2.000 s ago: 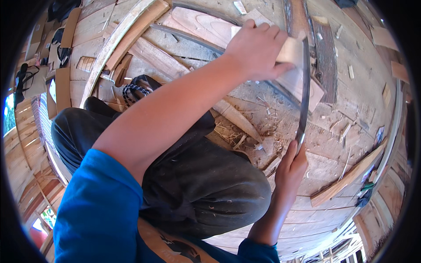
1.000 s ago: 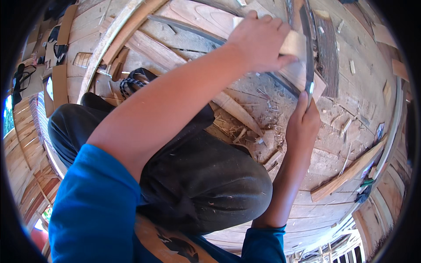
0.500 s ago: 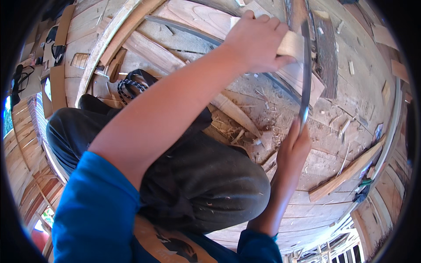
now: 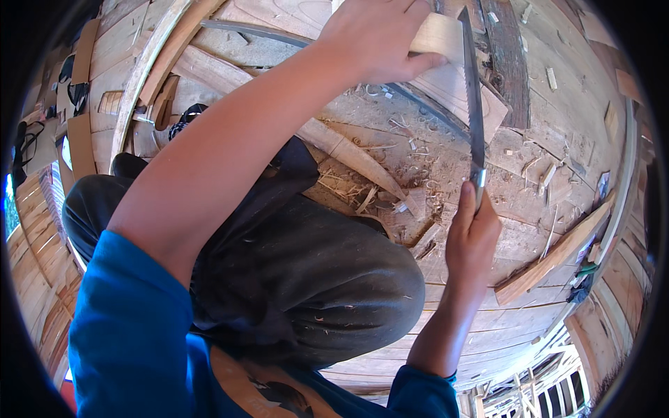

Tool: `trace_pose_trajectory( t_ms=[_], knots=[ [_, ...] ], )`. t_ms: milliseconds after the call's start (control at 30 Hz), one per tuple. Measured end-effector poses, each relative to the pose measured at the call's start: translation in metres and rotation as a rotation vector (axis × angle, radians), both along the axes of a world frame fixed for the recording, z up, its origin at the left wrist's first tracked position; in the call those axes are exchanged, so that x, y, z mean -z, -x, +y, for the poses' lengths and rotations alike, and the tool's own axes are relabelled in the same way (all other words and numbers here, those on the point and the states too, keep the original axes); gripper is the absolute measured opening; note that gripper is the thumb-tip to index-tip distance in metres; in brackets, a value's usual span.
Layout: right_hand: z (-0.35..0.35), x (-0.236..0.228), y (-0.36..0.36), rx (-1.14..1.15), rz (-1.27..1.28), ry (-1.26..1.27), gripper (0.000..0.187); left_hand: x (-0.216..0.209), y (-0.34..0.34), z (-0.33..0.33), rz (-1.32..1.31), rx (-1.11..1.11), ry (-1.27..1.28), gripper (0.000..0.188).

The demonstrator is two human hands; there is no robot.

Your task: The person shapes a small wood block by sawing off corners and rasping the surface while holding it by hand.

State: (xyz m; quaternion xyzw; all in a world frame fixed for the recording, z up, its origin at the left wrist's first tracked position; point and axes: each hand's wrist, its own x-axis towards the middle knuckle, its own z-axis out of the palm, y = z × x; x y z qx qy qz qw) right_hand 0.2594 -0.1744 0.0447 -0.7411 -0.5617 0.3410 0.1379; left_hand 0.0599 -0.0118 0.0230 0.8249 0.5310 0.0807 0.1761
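- Two hands: the left (image 4: 380, 42) clamps one pale wood piece (image 4: 440, 38), fingers over its top and thumb along its near edge; the right (image 4: 474, 230) wraps around one saw's handle, thumb pointing toward the blade.
- One saw (image 4: 474, 104), teeth facing left, its blade running away from the right fist.
- The pale piece sticks out to the right of the left hand's grip, its end beside the upper blade; whether they touch, I cannot tell.
- One broad board (image 4: 453, 90) lies beneath the pale piece.
- One rough, dark slab (image 4: 506, 70) lies right of the blade.
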Motion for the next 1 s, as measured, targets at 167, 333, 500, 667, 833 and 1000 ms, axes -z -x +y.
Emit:
trace_pose_trajectory(
  t_ms=[167, 333, 500, 667, 833, 1000],
  knots=[
    [0.013, 0.006, 0.016, 0.070, -0.017, -0.068, 0.036, 0.010, -0.004, 0.003, 0.013, -0.052, -0.063, 0.060],
    [0.030, 0.011, 0.009, 0.024, -0.066, -0.083, 0.040, 0.017, -0.002, 0.004, -0.004, -0.042, -0.087, 0.062],
    [0.015, 0.004, 0.010, 0.042, -0.057, -0.066, 0.043, -0.004, 0.001, -0.004, 0.022, 0.039, -0.043, 0.060],
    [0.027, 0.007, 0.019, 0.053, -0.093, -0.068, 0.036, 0.002, 0.001, 0.003, -0.009, -0.014, 0.025, 0.060],
    [0.051, 0.019, 0.023, 0.007, -0.111, -0.129, 0.043, 0.009, 0.000, 0.003, -0.009, -0.051, -0.010, 0.063],
    [0.023, 0.009, 0.020, 0.027, -0.089, -0.070, 0.039, -0.004, 0.006, -0.003, 0.084, 0.123, -0.005, 0.062]
  ],
)
